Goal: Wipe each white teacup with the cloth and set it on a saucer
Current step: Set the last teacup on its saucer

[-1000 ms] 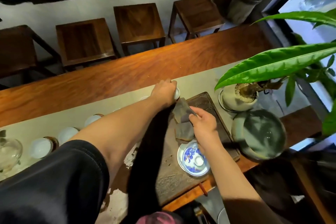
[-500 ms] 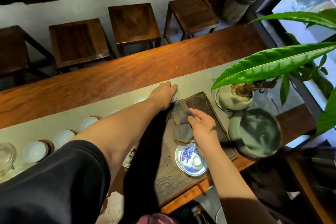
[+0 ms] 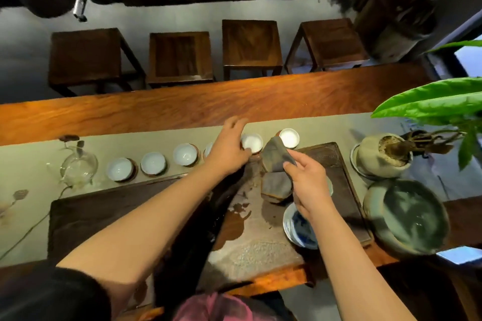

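The left hand [image 3: 229, 148] reaches forward over the table runner [image 3: 339, 128], its thumb and fingers curled round a white teacup [image 3: 252, 142] in the row. The right hand [image 3: 307, 185] pinches a grey cloth [image 3: 276, 155] just beside it, above the tray [image 3: 336, 164].

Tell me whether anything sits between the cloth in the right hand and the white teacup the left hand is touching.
Nothing visible does. The folded grey-brown cloth, pinched in the right hand, hangs just right of the small white teacup under the left hand, with only bare grey-green table runner between them.
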